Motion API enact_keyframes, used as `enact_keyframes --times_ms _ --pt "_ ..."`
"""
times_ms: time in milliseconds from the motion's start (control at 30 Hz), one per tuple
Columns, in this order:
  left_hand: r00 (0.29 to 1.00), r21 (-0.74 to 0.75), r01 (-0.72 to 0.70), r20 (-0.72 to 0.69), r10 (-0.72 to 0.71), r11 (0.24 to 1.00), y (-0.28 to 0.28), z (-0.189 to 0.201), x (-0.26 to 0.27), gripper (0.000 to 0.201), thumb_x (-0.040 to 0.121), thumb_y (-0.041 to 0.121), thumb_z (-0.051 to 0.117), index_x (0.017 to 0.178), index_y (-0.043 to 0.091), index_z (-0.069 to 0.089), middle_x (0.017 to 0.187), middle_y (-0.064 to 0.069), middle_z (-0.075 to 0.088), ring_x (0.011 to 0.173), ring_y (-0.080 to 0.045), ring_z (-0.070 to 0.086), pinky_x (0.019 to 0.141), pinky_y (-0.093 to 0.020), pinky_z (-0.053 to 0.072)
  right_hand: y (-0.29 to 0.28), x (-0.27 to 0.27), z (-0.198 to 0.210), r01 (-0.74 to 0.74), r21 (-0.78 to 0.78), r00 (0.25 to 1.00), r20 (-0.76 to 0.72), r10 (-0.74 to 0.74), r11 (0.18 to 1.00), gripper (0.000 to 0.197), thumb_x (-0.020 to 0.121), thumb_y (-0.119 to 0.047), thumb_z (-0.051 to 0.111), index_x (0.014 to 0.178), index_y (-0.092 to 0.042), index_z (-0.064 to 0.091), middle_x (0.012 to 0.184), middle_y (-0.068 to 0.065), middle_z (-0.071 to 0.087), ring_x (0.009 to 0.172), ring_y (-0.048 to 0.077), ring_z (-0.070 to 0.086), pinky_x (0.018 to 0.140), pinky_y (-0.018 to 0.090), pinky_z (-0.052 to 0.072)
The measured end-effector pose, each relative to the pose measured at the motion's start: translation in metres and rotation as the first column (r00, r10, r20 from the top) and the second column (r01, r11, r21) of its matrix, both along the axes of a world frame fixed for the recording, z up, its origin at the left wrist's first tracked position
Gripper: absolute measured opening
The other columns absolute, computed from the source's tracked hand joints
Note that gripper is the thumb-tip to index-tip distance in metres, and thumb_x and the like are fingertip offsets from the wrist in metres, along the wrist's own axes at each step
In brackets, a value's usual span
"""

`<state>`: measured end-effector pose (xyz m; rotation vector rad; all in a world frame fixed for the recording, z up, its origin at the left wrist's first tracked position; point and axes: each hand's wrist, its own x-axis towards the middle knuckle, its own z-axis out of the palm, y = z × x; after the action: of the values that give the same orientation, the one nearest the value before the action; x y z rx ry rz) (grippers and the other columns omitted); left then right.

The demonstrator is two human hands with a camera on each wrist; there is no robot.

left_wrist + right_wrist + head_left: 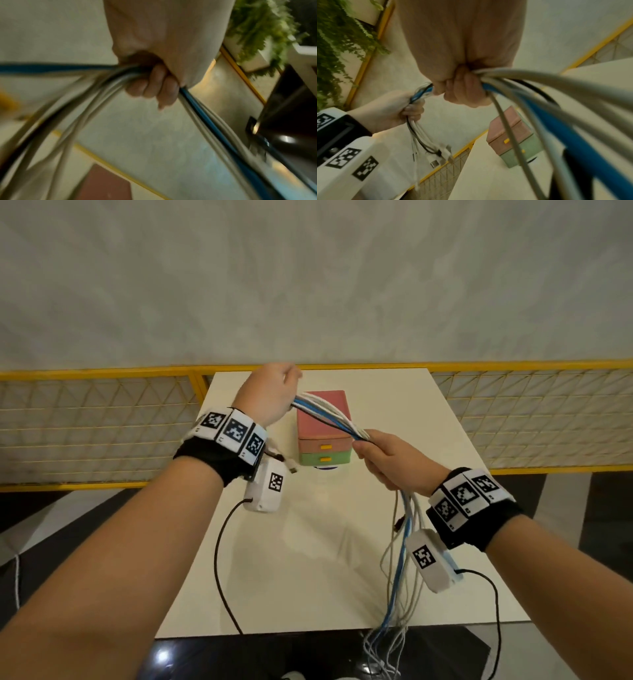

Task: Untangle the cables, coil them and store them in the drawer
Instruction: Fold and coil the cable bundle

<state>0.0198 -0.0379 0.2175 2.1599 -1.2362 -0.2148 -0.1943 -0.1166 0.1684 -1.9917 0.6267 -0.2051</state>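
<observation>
A bundle of white, blue and black cables [329,416] stretches between both hands above the white table [322,542]. My left hand [274,395] grips one end, fingers curled round the cables [109,81]; short plug ends [441,157] dangle below it. My right hand [383,460] grips the bundle [539,97] lower down, and the long tails [400,570] hang past the table's front edge. Behind the hands a small drawer unit [323,436] stands with a pink top, a pink drawer and a green drawer, both closed with yellow handles.
A yellow mesh railing [102,419] runs behind and beside the table. Black wrist-camera leads [219,570] hang from both wrists. Green plants [337,40] show at the side in the wrist views. Dark floor [308,655] lies below the table's near edge.
</observation>
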Motion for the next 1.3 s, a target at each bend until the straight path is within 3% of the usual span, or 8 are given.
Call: enact_keyframes --times_ms 100,300,500,600,733,867,1000,1300 --pt "0.943 0.104 0.056 0.32 -0.087 0.993 0.003 -0.001 -0.014 0.035 0.103 0.032 0.037 0.121 0.015 0.063 0.116 -0.008 0.068 0.104 -0.028 0.063 0.091 -0.041 0.049 -0.002 0.009 0.008 -0.019 -0.235 1.0 -0.026 0.013 0.972 0.027 0.101 -0.018 0.037 0.078 -0.029 0.048 0.059 -0.009 0.039 0.039 0.004 0.039 0.04 0.015 0.029" --pt "0.954 0.089 0.299 -0.011 -0.299 0.95 0.0 -0.018 -0.063 0.045 0.102 0.051 0.025 0.089 0.029 0.061 0.081 0.006 0.067 0.084 -0.02 0.063 0.083 -0.038 0.05 -0.001 0.031 0.026 -0.075 -0.533 0.996 -0.082 0.036 0.843 0.025 0.098 -0.018 0.042 0.111 -0.006 0.06 0.097 0.012 0.067 0.085 0.028 0.06 0.07 0.032 0.043" --pt "0.992 -0.298 0.085 -0.066 -0.109 0.951 -0.002 -0.019 -0.046 0.033 0.104 0.031 0.039 0.131 0.02 0.054 0.06 0.004 0.055 0.052 -0.009 0.047 0.06 -0.03 0.035 -0.002 0.028 0.035 -0.13 -0.368 0.99 -0.092 0.103 0.921 0.022 0.098 -0.026 0.046 0.084 -0.01 0.051 0.066 0.002 0.053 0.058 0.018 0.048 0.06 0.034 0.041" --pt "0.959 -0.459 -0.067 -0.274 -0.07 0.886 -0.004 -0.008 -0.03 0.031 0.102 0.023 0.042 0.132 0.02 0.052 0.096 -0.021 0.066 0.049 0.0 0.044 0.062 -0.034 0.045 0.0 0.019 0.025 -0.153 -0.193 0.988 -0.045 0.147 0.969 0.026 0.1 -0.027 0.04 0.079 -0.012 0.045 0.063 0.001 0.051 0.059 0.021 0.057 0.066 0.041 0.049" --pt "0.917 -0.435 -0.135 -0.396 -0.055 0.89 0.004 -0.009 -0.026 0.028 0.102 0.019 0.042 0.125 0.018 0.057 0.065 0.008 0.048 0.049 -0.008 0.041 0.064 -0.035 0.052 0.002 0.019 0.022 -0.129 -0.053 0.992 0.002 0.129 0.99 0.02 0.101 -0.023 0.038 0.085 -0.011 0.041 0.065 0.0 0.041 0.05 0.016 0.046 0.056 0.036 0.054" --pt "0.977 -0.082 0.003 -0.214 -0.021 0.997 0.008 -0.018 -0.014 0.032 0.103 0.022 0.037 0.114 0.012 0.065 0.076 0.0 0.063 0.065 -0.019 0.059 0.056 -0.024 0.045 -0.003 0.022 0.025 -0.1 -0.459 0.994 -0.076 0.073 0.883 0.014 0.1 -0.024 0.04 0.09 -0.019 0.049 0.074 -0.003 0.051 0.059 0.008 0.048 0.058 0.026 0.04" --pt "0.981 -0.069 0.194 -0.012 -0.195 0.979 0.007 -0.013 -0.038 0.037 0.102 0.043 0.037 0.121 0.024 0.063 0.113 0.001 0.069 0.103 -0.019 0.063 0.091 -0.036 0.049 0.007 0.036 0.023 -0.185 -0.611 0.979 -0.182 0.091 0.769 0.027 0.099 -0.022 0.042 0.12 -0.009 0.054 0.103 0.016 0.065 0.087 0.034 0.061 0.073 0.037 0.045" --pt "0.982 -0.148 0.163 -0.076 -0.176 0.975 -0.001 -0.01 -0.047 0.05 0.097 0.058 0.034 0.117 0.024 0.065 0.092 0.003 0.071 0.088 -0.017 0.066 0.089 -0.038 0.052 0.01 0.042 0.063 -0.186 -0.504 0.982 -0.056 0.183 0.844 0.013 0.094 -0.016 0.051 0.087 -0.024 0.059 0.073 -0.009 0.06 0.062 -0.005 0.054 0.056 0.007 0.038"
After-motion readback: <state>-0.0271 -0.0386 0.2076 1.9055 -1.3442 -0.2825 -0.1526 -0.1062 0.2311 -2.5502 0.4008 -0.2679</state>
